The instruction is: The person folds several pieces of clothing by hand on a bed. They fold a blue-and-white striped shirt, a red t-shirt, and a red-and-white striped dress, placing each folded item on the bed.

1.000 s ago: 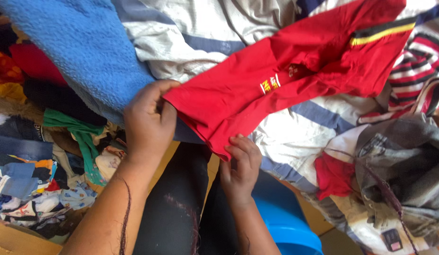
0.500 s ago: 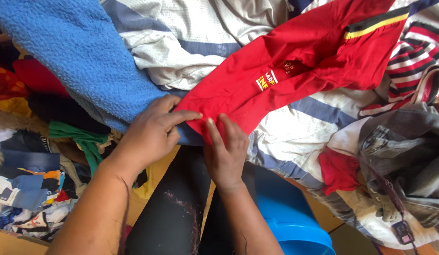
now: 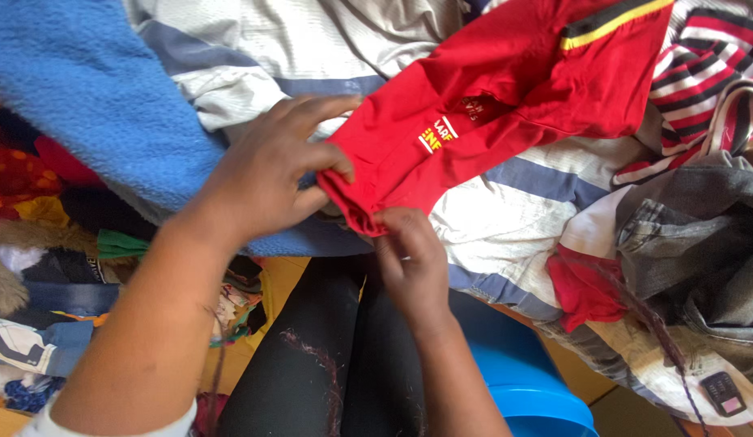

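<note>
Both the left hand (image 3: 267, 174) and right hand (image 3: 413, 259) pinch, seemingly, the red shirt (image 3: 506, 105) at its lower-left end, its length running toward the upper right.

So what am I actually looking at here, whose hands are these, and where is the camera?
There is no machine here. A person wears a camera on the head, so the one view looks down at that person's own two bare hands and dark-trousered legs. The left hand and the right hand both pinch the lower edge of a red jersey-like garment with a yellow and black trim. It lies over a white cloth with grey-blue stripes. To the left lies a fuzzy blue fleece blanket; to the right, a grey denim garment. A round blue plastic tub stands beside the legs.
</note>
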